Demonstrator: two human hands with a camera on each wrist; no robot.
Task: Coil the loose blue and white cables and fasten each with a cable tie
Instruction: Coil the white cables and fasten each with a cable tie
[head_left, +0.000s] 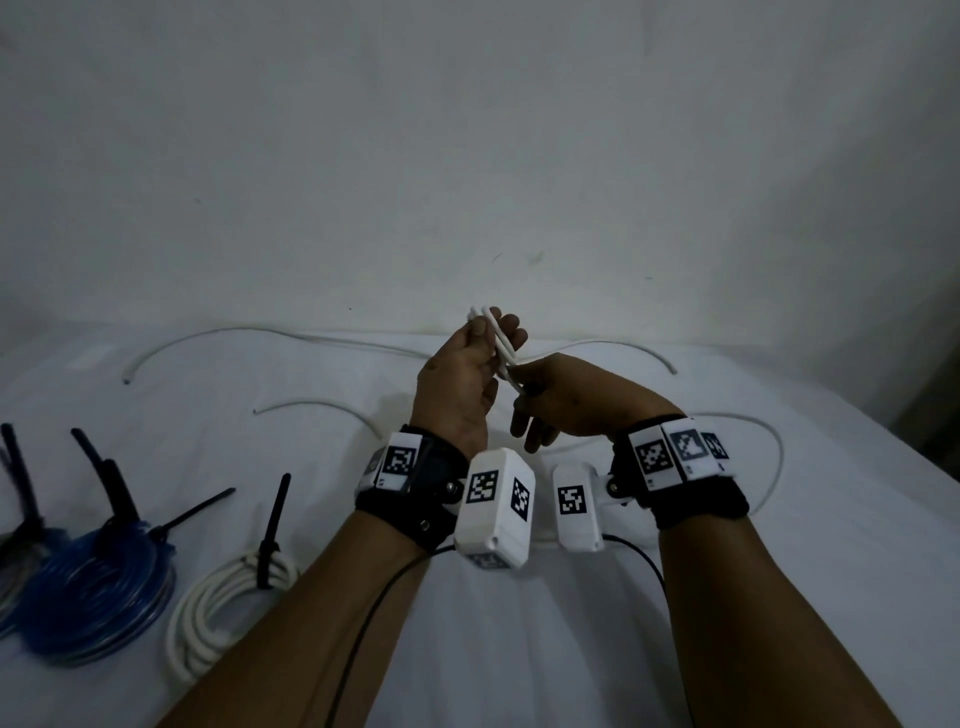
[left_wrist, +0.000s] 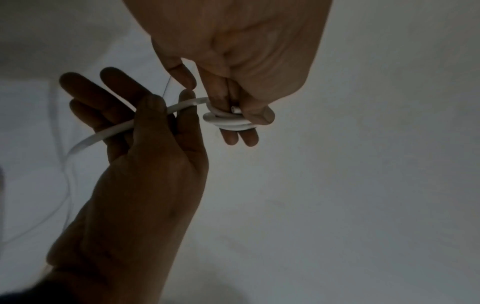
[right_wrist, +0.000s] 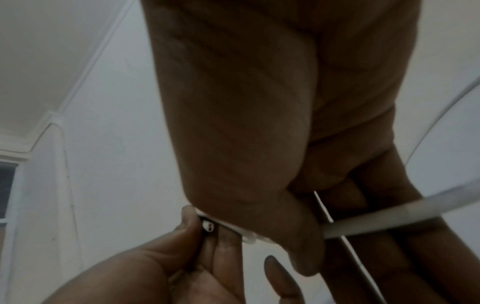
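Left hand (head_left: 467, 374): thumb pins white cable (left_wrist: 226, 121) turns wound round two fingers. Right hand (head_left: 566, 395): pinches the feed just beside. Slack trails rightward over the bed (head_left: 571, 649), on the right hand's side.

We can't really see how many turns of the white cable (left_wrist: 228, 121) sit on the left hand (left_wrist: 249, 61), its thumb covers part. A dark bundle (head_left: 13, 566) beside the blue coil (head_left: 88, 597) is cut off by the head view's left edge. The right hand (right_wrist: 259, 144) blocks most of its wrist view, all dim and blurry.
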